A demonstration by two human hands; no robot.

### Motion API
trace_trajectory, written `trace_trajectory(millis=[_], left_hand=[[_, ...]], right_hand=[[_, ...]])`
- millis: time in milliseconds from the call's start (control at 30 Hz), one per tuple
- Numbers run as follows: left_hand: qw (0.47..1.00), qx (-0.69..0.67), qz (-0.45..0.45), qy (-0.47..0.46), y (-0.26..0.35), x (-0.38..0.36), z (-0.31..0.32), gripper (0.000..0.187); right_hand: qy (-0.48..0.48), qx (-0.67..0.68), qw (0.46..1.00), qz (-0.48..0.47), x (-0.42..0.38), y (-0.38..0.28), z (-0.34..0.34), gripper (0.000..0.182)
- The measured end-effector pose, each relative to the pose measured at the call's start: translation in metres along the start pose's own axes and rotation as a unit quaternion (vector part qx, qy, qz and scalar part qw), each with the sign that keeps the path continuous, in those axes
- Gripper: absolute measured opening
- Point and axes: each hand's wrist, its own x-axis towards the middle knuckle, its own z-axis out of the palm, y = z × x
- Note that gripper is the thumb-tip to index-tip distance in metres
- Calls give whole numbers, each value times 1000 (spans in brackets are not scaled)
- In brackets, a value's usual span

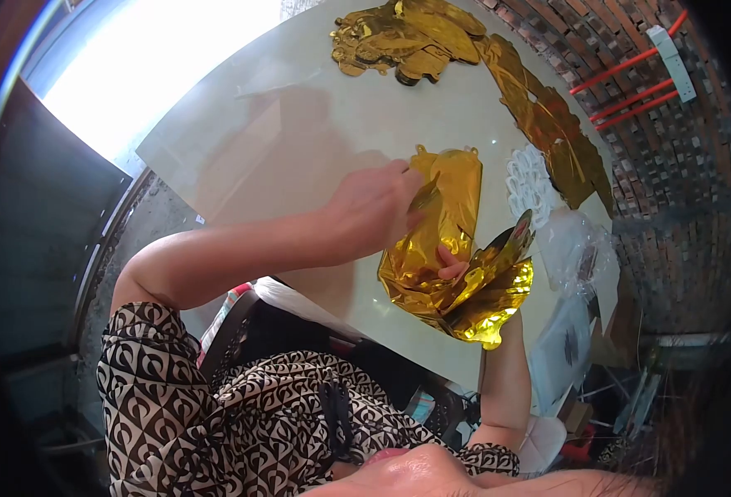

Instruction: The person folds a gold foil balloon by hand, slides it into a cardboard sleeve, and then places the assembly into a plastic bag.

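A crumpled gold foil piece lies on the pale table in front of me. My left hand reaches in from the left and pinches the foil's upper left edge. My right hand comes up from below. It is mostly buried in the foil folds, with only a few fingertips showing, and it grips the foil from inside. A bunched part of the foil hangs over my right forearm.
More gold foil pieces are heaped at the table's far end, and a gold strip runs down its right side. White lacy items and clear plastic bags lie to the right. A brick wall with red pipes stands beyond.
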Motion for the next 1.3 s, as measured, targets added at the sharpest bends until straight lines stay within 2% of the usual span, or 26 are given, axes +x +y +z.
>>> trace_trajectory(millis=[67,133,167,200,233,267,300,333,367,400,433,467,500,533,567,733,767,833,867,933,967,1033,1067,1133,1233,1300], left_hand=[[999,-47,-21,13,3,5,1,36],[987,-146,-44,-41,4,15,-1,38],[987,-146,-45,-42,6,19,-1,38],[941,-291,-138,-105,11,23,-7,38],[861,-426,-225,-164,14,26,-10,38],[860,-427,-225,-164,12,26,-9,38],[897,-379,-171,-150,6,25,-6,35],[928,-328,-116,-136,-1,24,0,33],[976,-189,105,-19,-19,21,21,22],[976,-191,105,-20,-19,18,19,22],[977,-130,162,-43,-18,14,18,18],[972,-68,217,-65,-17,11,16,14],[965,-72,249,-48,-19,10,18,12],[964,-73,249,-49,-22,9,20,12],[963,-33,261,-54,-24,8,22,11],[952,43,294,-68,-24,3,20,12],[949,52,308,-33,-24,2,24,11],[944,56,324,2,-25,0,29,11],[940,55,335,19,-27,0,29,12],[934,46,353,35,-30,0,30,13],[927,78,365,30,-31,0,29,12],[917,106,385,23,-32,-1,28,11],[914,120,387,13,-31,-1,27,11],[913,146,381,-1,-30,-2,26,9],[922,110,370,35,-27,-3,27,8],[916,113,384,34,-29,-4,26,9]], right_hand=[[8,39,999,6,0,-5,11,54],[-62,53,997,5,1,-4,9,54],[-62,54,997,5,10,5,4,54],[-209,88,968,-104,28,17,2,53],[-349,118,906,-209,36,23,0,52],[-348,118,906,-209,26,18,-6,52],[-233,-19,956,-176,6,2,4,51],[-109,-156,972,-136,-5,-7,9,51],[-107,-157,972,-135,-4,-6,4,51],[-109,-89,986,-93,0,-3,0,51],[-109,-19,993,-50,2,-1,-3,50],[-108,-18,993,-50,1,1,-4,50],[-84,-55,994,-53,0,3,0,50],[-60,-92,992,-55,-1,4,3,51],[-21,-72,997,2,5,9,-15,50],[3,-18,999,-51,-8,-9,15,56],[-26,9,997,-70,-5,-9,21,57],[-36,-116,990,-73,-1,-18,33,57],[24,-109,991,-72,-2,-19,48,60],[46,-62,995,-56,-2,-25,57,60],[23,-27,999,-41,-6,-32,66,58],[67,-20,995,-72,-3,-31,72,54],[3,-13,998,-66,-4,-33,58,52],[6,-36,997,-67,-6,-38,58,50],[47,-36,998,-21,-1,-38,46,42],[77,-94,993,12,-6,-46,54,44]])
